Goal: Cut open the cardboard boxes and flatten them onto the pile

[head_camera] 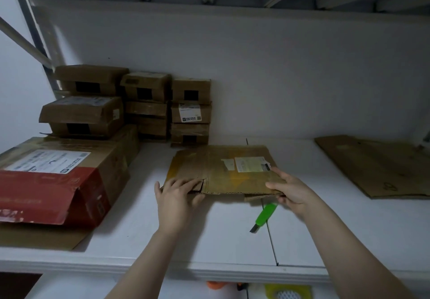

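Observation:
A flattened brown cardboard box (221,170) with a white label lies on the white table (209,240) in the middle. My left hand (176,196) grips its near left corner, fingers on top and thumb below. My right hand (290,189) pinches its near right edge. Just under that edge a green utility knife (265,215) rests on the table, below my right hand. At the right lies a pile of flattened cardboard (377,166).
A large brown and red box (58,182) stands at the left on a flat cardboard sheet. Behind it, several small brown boxes (144,105) are stacked against the white wall. The table's front edge runs below my forearms.

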